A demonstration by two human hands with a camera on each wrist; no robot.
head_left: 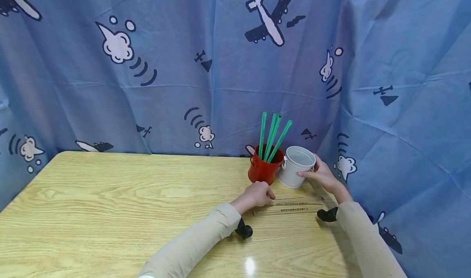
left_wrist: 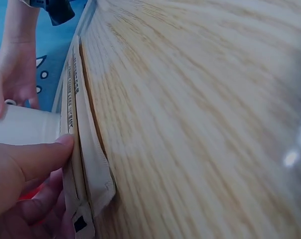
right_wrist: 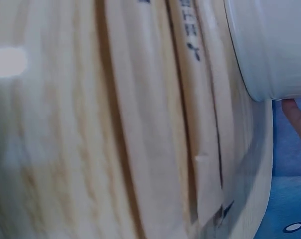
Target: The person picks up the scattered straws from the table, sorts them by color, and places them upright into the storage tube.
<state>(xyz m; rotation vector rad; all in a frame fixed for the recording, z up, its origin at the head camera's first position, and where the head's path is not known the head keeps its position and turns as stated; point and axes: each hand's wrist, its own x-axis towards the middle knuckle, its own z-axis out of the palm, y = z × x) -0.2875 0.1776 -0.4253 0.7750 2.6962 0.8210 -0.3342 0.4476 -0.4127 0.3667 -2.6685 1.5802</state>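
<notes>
Several long, narrow brown paper packets with dark print point(head_left: 299, 209) lie side by side on the table. My left hand point(head_left: 260, 194) is at their left end; in the left wrist view its thumb point(left_wrist: 46, 155) and curled fingers pinch one packet point(left_wrist: 76, 164). My right hand point(head_left: 323, 176) grips a small white bucket point(head_left: 292, 175) by its right side, thumb in front and other fingers behind. The bucket stands upright just behind the packets. Touching its left side in the head view is a red bucket point(head_left: 260, 173), which holds several upright green sticks point(head_left: 272, 137).
The wood-grain table point(head_left: 128, 204) stretches far to the left. A blue curtain with plane prints point(head_left: 176, 65) hangs along the table's back and right edges, close behind both buckets. Black wrist gear point(head_left: 243, 230) sits below the left wrist.
</notes>
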